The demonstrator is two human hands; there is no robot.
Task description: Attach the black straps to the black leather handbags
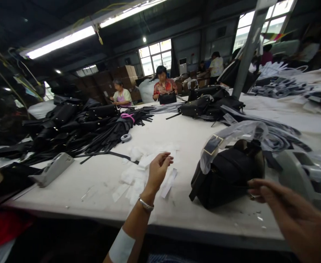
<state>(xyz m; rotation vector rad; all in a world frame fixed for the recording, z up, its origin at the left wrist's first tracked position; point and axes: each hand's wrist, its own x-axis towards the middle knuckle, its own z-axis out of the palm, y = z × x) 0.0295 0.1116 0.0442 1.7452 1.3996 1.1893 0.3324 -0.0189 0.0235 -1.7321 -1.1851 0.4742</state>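
My left hand hovers over a heap of white tissue-like padding, its fingers loosely curled and apart, with nothing visible in them. A bracelet circles that wrist, and a pale patch covers part of the forearm. At the right, my right hand is closed, thumb against the fingers, close to the side of a black bag. Whatever it may pinch is too small or blurred to name. The bag stands on the white table, and a plastic-wrapped strap with a gold buckle arches over it.
Grey tape dispensers stand at the left and right. A large pile of black bags covers the left side. More black bags and wrapped straps lie farther back. Co-workers sit across the table; another person's arm enters at left.
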